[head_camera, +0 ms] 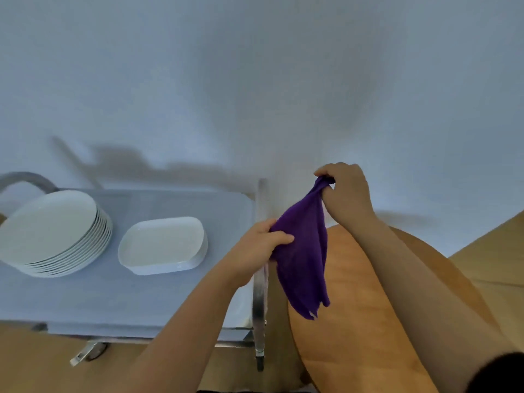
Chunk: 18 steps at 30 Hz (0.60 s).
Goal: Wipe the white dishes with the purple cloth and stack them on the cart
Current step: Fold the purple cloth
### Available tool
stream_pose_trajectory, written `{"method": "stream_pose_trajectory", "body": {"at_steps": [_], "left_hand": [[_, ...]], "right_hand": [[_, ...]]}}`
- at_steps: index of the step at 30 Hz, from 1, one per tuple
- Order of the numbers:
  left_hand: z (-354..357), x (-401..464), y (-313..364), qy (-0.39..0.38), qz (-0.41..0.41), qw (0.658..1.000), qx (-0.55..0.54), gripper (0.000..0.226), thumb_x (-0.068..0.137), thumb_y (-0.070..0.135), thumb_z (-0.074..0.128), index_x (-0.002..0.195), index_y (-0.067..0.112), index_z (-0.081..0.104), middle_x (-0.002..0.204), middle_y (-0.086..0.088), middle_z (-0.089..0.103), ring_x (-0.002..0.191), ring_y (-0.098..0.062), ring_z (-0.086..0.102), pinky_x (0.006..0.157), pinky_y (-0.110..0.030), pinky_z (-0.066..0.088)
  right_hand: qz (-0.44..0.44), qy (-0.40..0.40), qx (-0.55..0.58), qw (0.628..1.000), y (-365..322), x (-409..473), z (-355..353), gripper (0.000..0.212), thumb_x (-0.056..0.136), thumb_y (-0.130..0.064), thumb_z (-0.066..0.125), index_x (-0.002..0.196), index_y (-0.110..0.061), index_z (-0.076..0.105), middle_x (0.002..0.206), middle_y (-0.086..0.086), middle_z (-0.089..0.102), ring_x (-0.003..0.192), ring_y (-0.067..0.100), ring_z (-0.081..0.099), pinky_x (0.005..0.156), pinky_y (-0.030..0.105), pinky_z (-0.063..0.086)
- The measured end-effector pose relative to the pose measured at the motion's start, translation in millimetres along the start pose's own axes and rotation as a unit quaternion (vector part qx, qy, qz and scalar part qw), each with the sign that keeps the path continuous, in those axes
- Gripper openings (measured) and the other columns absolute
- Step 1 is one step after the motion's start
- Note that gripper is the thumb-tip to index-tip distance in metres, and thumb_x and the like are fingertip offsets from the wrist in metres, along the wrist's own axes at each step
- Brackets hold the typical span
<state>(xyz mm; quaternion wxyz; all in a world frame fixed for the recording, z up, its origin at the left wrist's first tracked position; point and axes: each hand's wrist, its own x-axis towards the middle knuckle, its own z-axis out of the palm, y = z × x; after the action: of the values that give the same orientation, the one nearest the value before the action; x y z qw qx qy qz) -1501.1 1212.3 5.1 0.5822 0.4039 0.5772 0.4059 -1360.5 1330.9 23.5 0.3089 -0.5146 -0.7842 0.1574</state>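
Both forearms are bare, with no sleeve showing up to the frame's lower edge. The left hand (262, 245) and right hand (344, 191) carry no visible ring, watch or glove. At five o'clock sits a dark, blurred patch.

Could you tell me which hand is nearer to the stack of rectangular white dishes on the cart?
Left hand, just right of the rectangular dishes; the right hand is farther right, off the cart.

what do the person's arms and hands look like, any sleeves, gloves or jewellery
Both arms are bare as far as the view reaches: no sleeves show. The left hand and right hand wear no gloves, and no rings, watch or bracelets are visible on fingers or wrists.
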Motion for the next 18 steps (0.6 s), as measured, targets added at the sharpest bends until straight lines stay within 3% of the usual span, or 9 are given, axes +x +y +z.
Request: {"method": "stream_pose_trajectory", "body": {"at_steps": [3,7,11,15,18], "left_hand": [[-15.6,8.1,-20.1,0.070,-0.035,0.969,-0.233,0.020,0.091,0.005,0.052,0.110,0.007,0.060,0.098,-0.010,0.070,0.089,-0.024,0.067,0.075,-0.040,0.057],[-49.0,10.5,-41.6,0.157,-0.027,0.901,-0.403,0.026,0.088,0.001,0.050,0.113,0.002,0.057,0.095,-0.011,0.073,0.085,-0.027,0.070,0.066,-0.040,0.060],[-84.0,14.5,-59.7,0.262,-0.034,0.877,-0.402,0.021,0.089,0.000,0.048,0.103,0.005,0.062,0.085,-0.005,0.075,0.080,-0.023,0.070,0.060,-0.036,0.059],[-98.9,19.5,-79.3,0.300,-0.077,0.874,-0.374,0.020,0.090,0.001,0.047,0.101,0.007,0.062,0.082,-0.003,0.075,0.084,-0.023,0.067,0.055,-0.031,0.057],[-108.9,22.1,-101.8,0.305,-0.120,0.882,-0.338,0.020,0.092,0.000,0.046,0.103,0.007,0.062,0.095,-0.010,0.072,0.089,-0.025,0.067,0.056,-0.029,0.056]], "right_hand": [[-0.056,-0.049,0.004,0.997,-20.2,28.9,33.0,0.038,0.078,0.008,0.047,0.108,-0.006,0.067,0.103,0.010,0.064,0.105,0.027,0.045,0.076,0.019,0.029],[-0.127,-0.118,0.004,0.985,-59.9,54.7,84.4,0.040,0.080,0.006,0.046,0.112,-0.008,0.064,0.108,0.008,0.060,0.108,0.025,0.040,0.077,0.022,0.030],[-0.153,-0.179,-0.001,0.972,-90.2,63.2,136.4,0.041,0.081,0.006,0.043,0.113,-0.010,0.063,0.110,0.007,0.057,0.108,0.023,0.038,0.078,0.023,0.034],[-0.163,-0.207,-0.023,0.964,-97.4,59.0,171.9,0.043,0.080,0.007,0.042,0.117,-0.010,0.058,0.107,0.006,0.057,0.105,0.024,0.040,0.073,0.024,0.033],[-0.168,-0.236,-0.038,0.956,-96.7,52.8,193.6,0.040,0.075,0.012,0.042,0.109,-0.007,0.049,0.099,0.009,0.050,0.083,0.024,0.046,0.056,0.026,0.030]]}}
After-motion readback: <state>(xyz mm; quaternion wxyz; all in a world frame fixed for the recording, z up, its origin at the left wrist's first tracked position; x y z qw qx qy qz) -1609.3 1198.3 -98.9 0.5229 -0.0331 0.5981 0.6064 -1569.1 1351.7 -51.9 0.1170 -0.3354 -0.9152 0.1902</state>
